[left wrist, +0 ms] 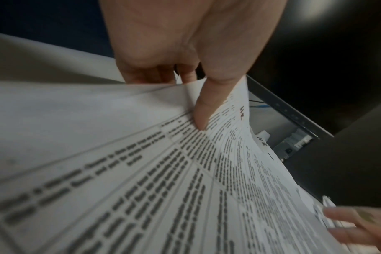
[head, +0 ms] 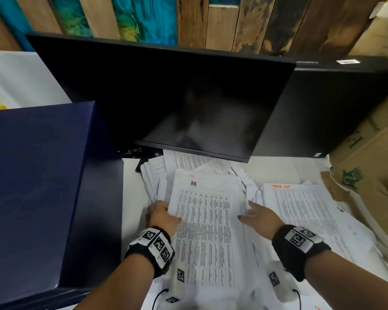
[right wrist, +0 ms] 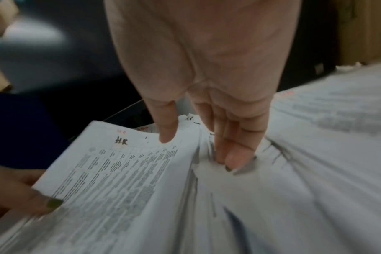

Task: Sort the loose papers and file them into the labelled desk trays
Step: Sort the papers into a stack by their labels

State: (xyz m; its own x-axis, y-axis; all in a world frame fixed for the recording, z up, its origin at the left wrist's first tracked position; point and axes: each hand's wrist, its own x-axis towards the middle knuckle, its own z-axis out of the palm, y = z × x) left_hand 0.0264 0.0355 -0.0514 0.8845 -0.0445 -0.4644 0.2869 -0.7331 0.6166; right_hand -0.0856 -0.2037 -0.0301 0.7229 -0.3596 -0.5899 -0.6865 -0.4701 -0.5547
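A thick stack of printed sheets marked "HR" [head: 206, 220] lies on the white desk [head: 132, 198], below the monitor. My left hand [head: 169, 212] grips its left edge, with the thumb [left wrist: 201, 110] on top of the HR stack [left wrist: 185, 171] and the fingers underneath, lifting that side. My right hand [head: 245, 210] has straight fingers [right wrist: 230, 154] pressed against the right edge of the HR stack [right wrist: 120, 171], and its thumb rests on the top sheet. A second stack with a red heading [head: 305, 211] lies to the right. More loose sheets [head: 157, 173] fan out behind.
A black monitor [head: 188, 104] leans over the back of the papers. A large dark blue box [head: 36, 186] stands close on the left. Cardboard boxes [head: 372, 164] crowd the right edge, and a black case [head: 336, 104] stands behind them.
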